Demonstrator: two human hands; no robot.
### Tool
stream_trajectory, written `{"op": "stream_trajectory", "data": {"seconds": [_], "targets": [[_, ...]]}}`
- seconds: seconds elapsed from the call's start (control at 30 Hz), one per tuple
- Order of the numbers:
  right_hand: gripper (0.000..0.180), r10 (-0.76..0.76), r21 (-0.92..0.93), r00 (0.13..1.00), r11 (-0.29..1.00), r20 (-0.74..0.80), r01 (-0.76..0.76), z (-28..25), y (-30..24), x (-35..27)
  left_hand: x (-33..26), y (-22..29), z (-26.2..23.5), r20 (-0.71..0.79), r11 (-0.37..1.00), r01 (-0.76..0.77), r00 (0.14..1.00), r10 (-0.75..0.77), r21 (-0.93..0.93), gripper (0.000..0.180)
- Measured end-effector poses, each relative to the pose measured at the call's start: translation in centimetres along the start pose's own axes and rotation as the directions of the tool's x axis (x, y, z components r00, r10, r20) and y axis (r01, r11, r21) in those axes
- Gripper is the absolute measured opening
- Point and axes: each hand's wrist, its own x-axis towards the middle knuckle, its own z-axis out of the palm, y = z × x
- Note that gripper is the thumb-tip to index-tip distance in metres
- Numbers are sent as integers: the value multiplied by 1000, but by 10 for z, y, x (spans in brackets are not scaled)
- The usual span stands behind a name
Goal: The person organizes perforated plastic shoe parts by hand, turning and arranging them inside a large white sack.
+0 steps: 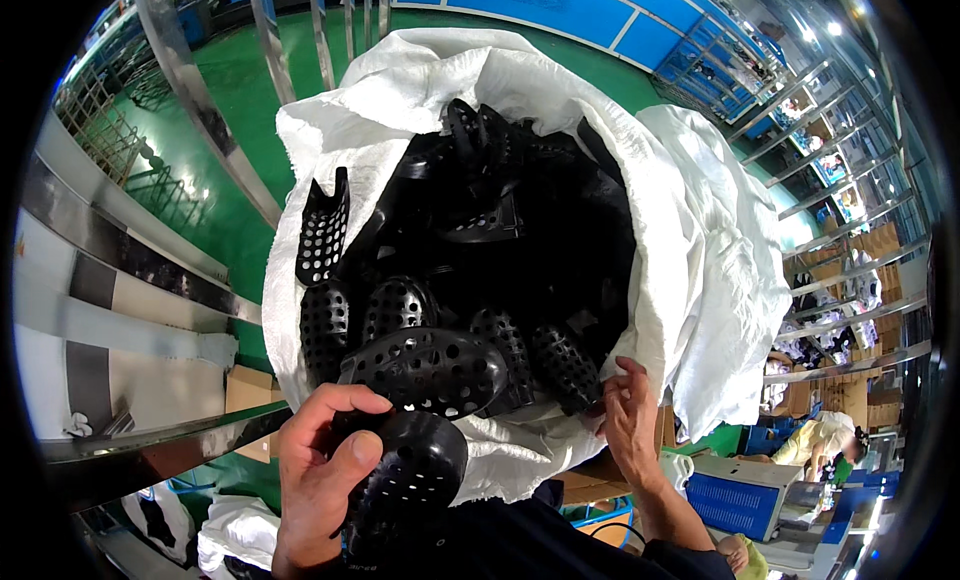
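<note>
My left hand [325, 465] grips a black perforated plastic shell [415, 460] with a rounded end, its thumb and fingers closed on the near side. Just beyond it, a longer black perforated shell [425, 370] lies across the sack's near edge, and my fingertips are close to it. A large white woven sack [690, 240] stands in front of me, its mouth wide and rolled back. My right hand [630, 420] has its fingers curled at the near right rim of the sack. Many more black shells [480, 140] lie jumbled inside; deeper ones are lost in shadow.
Metal rails [195, 90] run along the left, with more metal bars [850, 250] at the right. A cardboard box [250, 400] sits left of the sack. Lower left are smaller white sacks [240, 530]. A person [825, 440] bends near blue equipment at far right.
</note>
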Motion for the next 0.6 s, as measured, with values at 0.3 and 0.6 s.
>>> {"op": "stream_trajectory", "data": {"seconds": [0.3, 0.6], "targets": [[54, -477, -644, 825, 535, 304, 547, 23, -65, -21, 3, -4, -4, -43, 1000, 15, 999, -14, 17, 37], [64, -355, 374, 857, 903, 373, 211, 24, -114, -43, -2, -8, 9, 163, 994, 99, 982, -91, -43, 32]]}}
